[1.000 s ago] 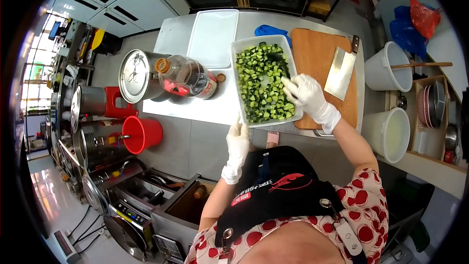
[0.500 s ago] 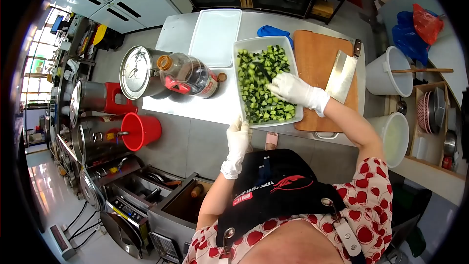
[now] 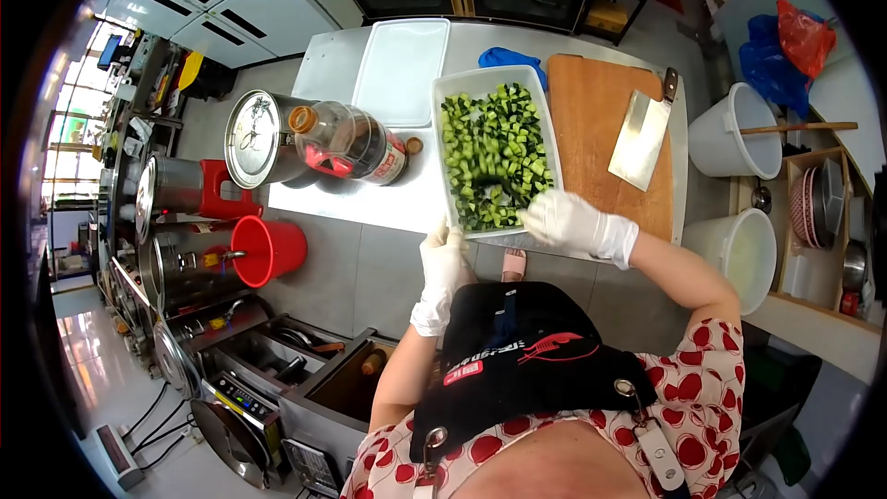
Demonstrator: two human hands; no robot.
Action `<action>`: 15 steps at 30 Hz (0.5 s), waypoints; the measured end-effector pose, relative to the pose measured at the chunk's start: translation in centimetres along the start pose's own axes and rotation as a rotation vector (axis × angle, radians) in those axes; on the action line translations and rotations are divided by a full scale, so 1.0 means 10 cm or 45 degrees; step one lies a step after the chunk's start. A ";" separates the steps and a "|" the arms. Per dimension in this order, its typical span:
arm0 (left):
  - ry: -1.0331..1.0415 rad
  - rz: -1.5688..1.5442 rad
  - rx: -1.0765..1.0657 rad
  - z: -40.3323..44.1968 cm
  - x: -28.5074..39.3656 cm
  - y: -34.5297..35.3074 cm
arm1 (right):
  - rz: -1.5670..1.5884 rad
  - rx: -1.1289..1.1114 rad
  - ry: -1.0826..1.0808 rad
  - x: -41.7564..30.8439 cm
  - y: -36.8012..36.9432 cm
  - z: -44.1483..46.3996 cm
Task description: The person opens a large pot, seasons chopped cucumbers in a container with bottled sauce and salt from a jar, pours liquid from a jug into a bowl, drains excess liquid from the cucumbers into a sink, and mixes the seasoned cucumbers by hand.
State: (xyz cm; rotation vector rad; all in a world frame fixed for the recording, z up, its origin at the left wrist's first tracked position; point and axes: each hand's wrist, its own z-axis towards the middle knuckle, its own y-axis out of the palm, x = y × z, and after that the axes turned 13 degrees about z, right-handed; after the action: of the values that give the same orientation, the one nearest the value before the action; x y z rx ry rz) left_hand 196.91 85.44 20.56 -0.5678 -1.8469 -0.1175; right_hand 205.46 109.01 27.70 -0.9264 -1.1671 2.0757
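In the head view, looks past the cutting, with diced cucumber point(image 3: 490, 125) in the tub point(image 3: 467, 81) just above the centre of the frame, and with the cleaver point(image 3: 639, 140) flat on the board point(image 3: 584, 97) at upper right. Seems midway through stirring, judging by a blurred patch among the cubes towards the tub's lower end; gives no sign of how much remains. Has the right hand point(image 3: 559, 220) at the tub's lower right corner, fingers curled together, cannot tell on what; has the left hand point(image 3: 445, 254) at the lower left corner, fingertips against the rim, cannot tell whether pinching. Mixes moist-looking pale flesh with dark green skin in small, blocky pieces. Sets milky plastic with rounded corners beside smooth brown wood and broad, straight-edged steel. Includes a clear, rounded bottle point(image 3: 360, 143) and a flat, pale lid point(image 3: 404, 69) left of upper centre.
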 end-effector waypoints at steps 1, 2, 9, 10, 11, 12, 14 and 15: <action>-0.012 -0.013 0.005 -0.01 0.00 0.00 | -0.088 0.014 0.043 0.08 -0.01 0.00; -0.023 -0.027 0.009 -0.01 0.00 0.01 | -0.088 -0.003 0.111 0.16 -0.04 0.04; 0.002 -0.022 0.015 -0.03 0.04 0.01 | -0.167 0.282 0.149 0.78 0.19 0.62; -0.004 -0.017 0.016 -0.02 0.04 0.02 | -0.155 0.220 0.129 0.85 0.31 0.67; -0.011 -0.012 0.016 -0.02 0.03 0.01 | -0.294 0.093 -0.001 0.83 0.36 0.69; -0.018 -0.007 0.015 -0.02 0.04 0.01 | -0.220 0.120 -0.045 0.73 0.40 0.69; -0.025 -0.014 0.021 -0.02 0.04 0.01 | -0.287 -0.060 -0.206 0.52 0.31 0.52; -0.031 -0.022 0.023 -0.03 0.05 0.01 | -0.311 -0.164 -0.248 0.44 0.24 0.39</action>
State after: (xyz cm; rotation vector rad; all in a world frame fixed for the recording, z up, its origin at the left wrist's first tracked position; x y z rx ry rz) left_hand 197.09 85.59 21.07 -0.5429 -1.8753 -0.1063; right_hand 199.37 109.37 25.81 -0.6122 -1.4521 1.9421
